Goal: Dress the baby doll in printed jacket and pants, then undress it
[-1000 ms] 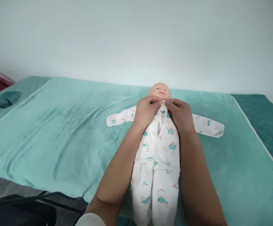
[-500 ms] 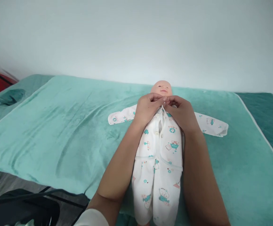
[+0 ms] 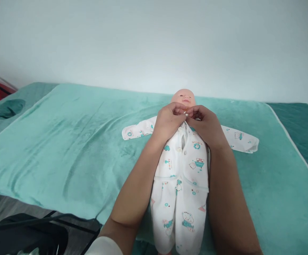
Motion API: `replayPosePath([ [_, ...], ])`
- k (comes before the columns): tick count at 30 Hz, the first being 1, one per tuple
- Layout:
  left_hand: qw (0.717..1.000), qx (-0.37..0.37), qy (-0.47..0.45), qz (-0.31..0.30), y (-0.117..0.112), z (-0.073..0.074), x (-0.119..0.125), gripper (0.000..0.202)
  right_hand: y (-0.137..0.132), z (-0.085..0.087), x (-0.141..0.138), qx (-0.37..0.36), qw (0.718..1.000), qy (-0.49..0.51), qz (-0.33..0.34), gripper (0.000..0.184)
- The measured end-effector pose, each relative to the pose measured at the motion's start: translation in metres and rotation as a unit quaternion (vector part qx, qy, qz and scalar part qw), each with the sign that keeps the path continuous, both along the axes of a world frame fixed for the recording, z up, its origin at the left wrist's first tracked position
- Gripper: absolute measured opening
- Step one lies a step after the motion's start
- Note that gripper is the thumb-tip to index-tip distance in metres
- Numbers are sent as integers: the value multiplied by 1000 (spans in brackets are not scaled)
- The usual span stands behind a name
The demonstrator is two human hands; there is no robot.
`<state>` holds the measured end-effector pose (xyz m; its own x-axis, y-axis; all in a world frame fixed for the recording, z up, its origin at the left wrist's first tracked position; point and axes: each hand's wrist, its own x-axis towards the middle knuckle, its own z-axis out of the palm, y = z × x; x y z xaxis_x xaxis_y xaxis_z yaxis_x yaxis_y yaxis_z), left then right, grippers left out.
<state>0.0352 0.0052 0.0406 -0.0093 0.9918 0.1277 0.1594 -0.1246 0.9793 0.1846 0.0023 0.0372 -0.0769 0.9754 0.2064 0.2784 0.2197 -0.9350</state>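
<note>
A baby doll [image 3: 183,95] lies on its back, dressed in a white printed jacket [image 3: 196,156] and white printed trousers [image 3: 188,216]. At the doll's neck, my left hand [image 3: 170,118] pinches one front edge of the jacket near the collar. My right hand [image 3: 204,124] pinches the opposite edge, its fingertips nearly meeting those of the left. A small pale button shows between the fingertips. Below them the jacket front gapes slightly, with further buttons visible along its edge. Both sleeves stretch out sideways on the blanket.
A light green blanket [image 3: 50,141] covers the bed, with darker green cloth at the right end. The bed's left end has a round hole [image 3: 8,108]. A pale wall [image 3: 154,42] rises behind. Black items [image 3: 23,233] stand on the floor at lower left.
The view has shifted slightly. Both hands stay at the doll's collar, and the small button now shows more clearly between the fingertips.
</note>
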Motion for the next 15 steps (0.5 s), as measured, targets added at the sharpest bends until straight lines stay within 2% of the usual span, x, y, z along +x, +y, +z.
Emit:
replayPosePath([
  [4,999,8,29,-11,0,0,-4,29,2,-5,3,-10,1000,23,5,17],
  [10,999,16,27,-30,0,-3,-11,22,1,-4,0,17,998,-22,-53,12],
  [15,998,2,36,-51,1,-2,-12,17,2,-5,-1,40,993,-51,-95,27],
])
